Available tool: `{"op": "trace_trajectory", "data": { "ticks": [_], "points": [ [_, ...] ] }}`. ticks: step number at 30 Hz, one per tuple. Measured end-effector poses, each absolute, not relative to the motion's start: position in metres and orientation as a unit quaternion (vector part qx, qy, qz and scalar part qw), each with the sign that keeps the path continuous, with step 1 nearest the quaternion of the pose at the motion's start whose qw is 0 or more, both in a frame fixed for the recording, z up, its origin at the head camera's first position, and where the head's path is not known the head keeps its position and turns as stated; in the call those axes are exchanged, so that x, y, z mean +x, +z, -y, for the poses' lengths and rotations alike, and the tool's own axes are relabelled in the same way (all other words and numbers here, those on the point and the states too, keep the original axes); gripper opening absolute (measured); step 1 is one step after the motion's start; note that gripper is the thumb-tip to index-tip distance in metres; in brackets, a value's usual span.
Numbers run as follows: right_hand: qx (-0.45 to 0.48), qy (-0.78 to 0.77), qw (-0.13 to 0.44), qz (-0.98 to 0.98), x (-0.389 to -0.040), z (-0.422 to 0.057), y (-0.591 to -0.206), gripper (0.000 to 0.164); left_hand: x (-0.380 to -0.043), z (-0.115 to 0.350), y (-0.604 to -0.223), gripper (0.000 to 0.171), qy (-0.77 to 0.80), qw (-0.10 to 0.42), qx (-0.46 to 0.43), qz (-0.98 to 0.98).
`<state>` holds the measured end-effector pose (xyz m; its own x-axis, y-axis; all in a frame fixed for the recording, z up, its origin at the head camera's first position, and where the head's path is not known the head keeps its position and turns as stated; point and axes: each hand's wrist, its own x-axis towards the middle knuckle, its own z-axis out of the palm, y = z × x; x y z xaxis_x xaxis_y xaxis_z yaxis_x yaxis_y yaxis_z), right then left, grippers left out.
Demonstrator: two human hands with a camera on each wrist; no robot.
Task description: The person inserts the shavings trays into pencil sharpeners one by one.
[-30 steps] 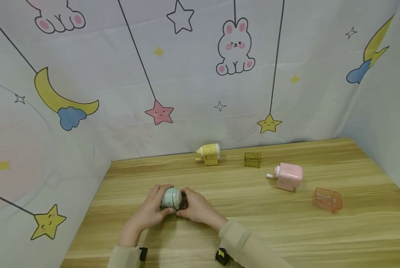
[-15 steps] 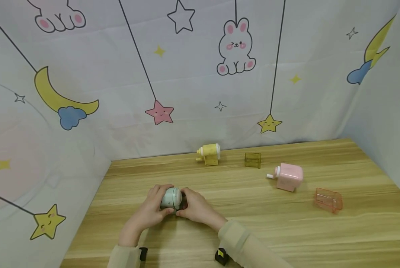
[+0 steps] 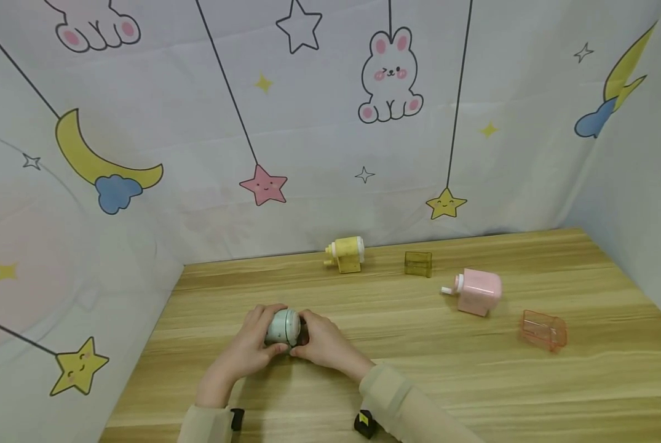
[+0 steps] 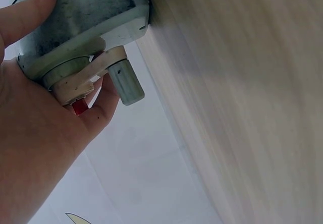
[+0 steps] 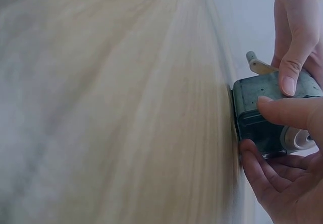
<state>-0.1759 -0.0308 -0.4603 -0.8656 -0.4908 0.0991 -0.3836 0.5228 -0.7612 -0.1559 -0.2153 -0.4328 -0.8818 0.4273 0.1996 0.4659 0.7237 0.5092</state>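
At the left of the worktop [image 3: 446,375], the left hand [image 3: 257,341] grips the green sharpener [image 3: 279,329], thumb on the near side and fingers over the far side. The left wrist view shows its crank [image 4: 101,65] sticking out at the left end, with a small red piece [image 4: 79,106] at the hub. The sharpener sits on the worktop, its front facing right. There the right hand [image 3: 324,344] holds it too, thumb and fingers bent about its dark lower front, just beside the pale round knob [image 5: 297,139]. Farther right, near the back edge, stands the yellow sharpener [image 3: 348,249]; then comes the olive bin [image 3: 418,264], next the pink sharpener [image 3: 479,290], its crank pointing left, and last, nearer the person, the clear orange bin [image 3: 543,330].
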Motion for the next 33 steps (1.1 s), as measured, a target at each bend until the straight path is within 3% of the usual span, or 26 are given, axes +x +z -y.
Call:
{"op": "trace_trajectory", "data": {
  "ticks": [25,33],
  "points": [
    [-0.246,-0.409,0.057,-0.877,-0.1755,0.0324,-0.4604,0.058,-0.1546,0.2125,-0.4289,0.069,-0.281,0.026,-0.230,0.931],
    [-0.249,-0.406,0.050,-0.878,-0.1764,0.0327,-0.4622,0.056,-0.1534,0.2111,-0.4286,0.077,-0.280,0.029,-0.223,0.933]
  ]
}}
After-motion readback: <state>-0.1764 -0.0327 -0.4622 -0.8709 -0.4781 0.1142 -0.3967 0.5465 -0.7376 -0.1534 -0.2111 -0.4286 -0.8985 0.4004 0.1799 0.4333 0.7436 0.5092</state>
